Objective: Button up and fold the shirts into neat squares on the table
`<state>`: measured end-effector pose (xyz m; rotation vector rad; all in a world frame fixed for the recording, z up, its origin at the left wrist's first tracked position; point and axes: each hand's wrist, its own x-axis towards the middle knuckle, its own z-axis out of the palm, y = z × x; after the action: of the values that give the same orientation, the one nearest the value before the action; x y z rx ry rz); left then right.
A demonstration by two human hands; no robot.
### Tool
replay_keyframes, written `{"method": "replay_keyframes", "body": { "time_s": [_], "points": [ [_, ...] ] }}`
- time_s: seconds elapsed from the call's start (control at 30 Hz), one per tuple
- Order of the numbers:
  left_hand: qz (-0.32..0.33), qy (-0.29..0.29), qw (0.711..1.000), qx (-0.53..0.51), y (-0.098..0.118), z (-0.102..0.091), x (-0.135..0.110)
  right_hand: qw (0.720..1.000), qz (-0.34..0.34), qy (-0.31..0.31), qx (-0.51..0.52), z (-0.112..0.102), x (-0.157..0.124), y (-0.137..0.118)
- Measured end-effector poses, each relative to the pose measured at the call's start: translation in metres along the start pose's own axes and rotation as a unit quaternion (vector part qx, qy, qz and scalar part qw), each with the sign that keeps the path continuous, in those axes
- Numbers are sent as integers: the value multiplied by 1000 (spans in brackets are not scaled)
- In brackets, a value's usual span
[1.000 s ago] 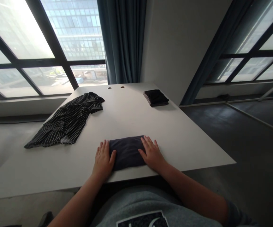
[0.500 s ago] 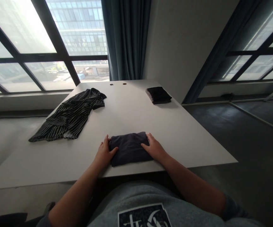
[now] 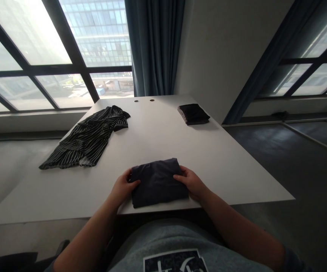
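Observation:
A dark grey folded garment [image 3: 157,184] is held at the table's near edge, a flat rectangle whose exact kind I cannot tell. My left hand [image 3: 123,186] grips its left side, thumb on top and fingers tucked under the edge. On the opposite side my right hand [image 3: 191,181] is closed on it the same way, its thumb across the top. The garment's far edge looks slightly raised; the undersides of both hands are hidden.
The white table [image 3: 152,139] extends toward the window. A black striped garment [image 3: 88,136] lies crumpled at the left edge. Folded black clothing [image 3: 194,114] sits at the far right. Two round holes are near the far end. A blue curtain [image 3: 156,49] hangs beyond.
Both hands have slid their fingers under the sides of the folded garment and closed on it. The garment appears slightly lifted, tilted and nearer. The view has shifted a little.

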<state>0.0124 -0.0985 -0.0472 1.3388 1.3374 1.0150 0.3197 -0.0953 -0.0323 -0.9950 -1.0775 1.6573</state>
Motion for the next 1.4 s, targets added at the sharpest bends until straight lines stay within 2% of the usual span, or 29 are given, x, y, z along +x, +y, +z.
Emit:
{"method": "replay_keyframes", "body": {
  "time_s": [0.07, 0.2, 0.27, 0.37, 0.53, 0.7, 0.87, 1.0, 1.13, 1.27, 1.33, 1.4],
  "points": [
    [8, 2, 1000, 29, 3, 1, -2, 998, 15, -20, -53, 0, -2, -4],
    [18, 22, 999, 41, 1, 2, -3, 977, -13, -24, -211, -2, -1, -8],
    [18, 32, 999, 30, -4, 2, -1, 980, -6, -28, -198, -1, 2, -12],
    [19, 49, 999, 9, -13, 3, 3, 993, 14, -23, -113, -1, 11, -24],
    [44, 59, 995, 65, -21, 7, 0, 997, -7, 11, -77, -20, 42, -64],
    [103, 32, 973, 202, -16, 10, -10, 993, -49, 61, -87, -60, 95, -108],
    [190, 25, 917, 351, -12, 22, -15, 980, -68, 156, -100, -99, 159, -149],
    [215, 10, 883, 417, -9, 31, -14, 977, -76, 181, -82, -116, 211, -182],
    [213, 13, 876, 432, -5, 33, -11, 966, -93, 236, -50, -127, 262, -219],
    [208, 7, 874, 439, -1, 32, -11, 942, -170, 290, 24, -144, 308, -254],
    [204, 6, 874, 441, -1, 32, -10, 921, -212, 323, 59, -156, 326, -263],
    [202, 6, 874, 442, -1, 32, -10, 900, -229, 365, 68, -169, 337, -259]
  ]
}}
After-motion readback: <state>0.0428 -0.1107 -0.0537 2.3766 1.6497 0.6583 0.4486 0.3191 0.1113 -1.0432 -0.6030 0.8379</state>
